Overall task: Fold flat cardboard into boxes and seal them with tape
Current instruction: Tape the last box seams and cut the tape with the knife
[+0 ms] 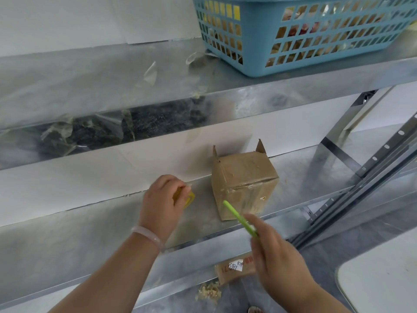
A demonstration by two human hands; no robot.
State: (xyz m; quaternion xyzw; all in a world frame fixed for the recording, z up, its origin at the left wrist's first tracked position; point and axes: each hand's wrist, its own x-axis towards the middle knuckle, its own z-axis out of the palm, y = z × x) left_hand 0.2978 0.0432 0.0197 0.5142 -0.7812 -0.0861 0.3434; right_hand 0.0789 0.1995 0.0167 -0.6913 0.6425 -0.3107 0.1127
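Head view: left fingers (178, 184) grip yellow object (191, 198); right fingers (253, 223) pinch green stick (236, 213).

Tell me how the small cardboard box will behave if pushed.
Likely slides easily: the cardboard box sits on a smooth-looking metal shelf. Probably light and crushable, being small creased cardboard. Its roughly cubic shape should resist tipping.

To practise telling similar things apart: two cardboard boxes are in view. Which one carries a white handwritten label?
The lower box, below the shelf beside the right hand. The taped box on the shelf has no such label.
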